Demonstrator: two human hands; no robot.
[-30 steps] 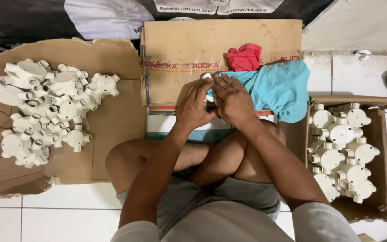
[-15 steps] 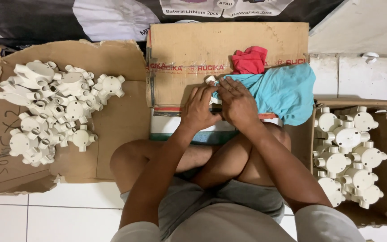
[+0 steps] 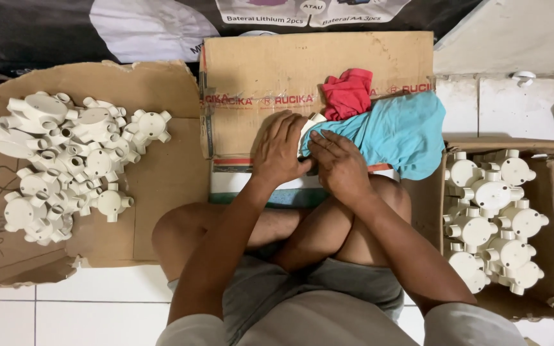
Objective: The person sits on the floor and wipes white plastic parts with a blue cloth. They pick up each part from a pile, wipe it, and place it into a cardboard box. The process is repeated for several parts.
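Fitting [image 3: 311,125]: cream plastic, rigid, light, smooth | grip: round body, not stubs | left hand [image 3: 280,150], right hand [image 3: 340,165] fingers clamped on it | blue cloth [image 3: 395,131] touching

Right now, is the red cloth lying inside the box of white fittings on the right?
No, the red cloth lies on the flat cardboard box ahead, beside the blue cloth.

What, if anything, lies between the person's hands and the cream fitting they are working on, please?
Nothing visible does: the left hand and right hand already close around the cream fitting, with the blue cloth against its right side.
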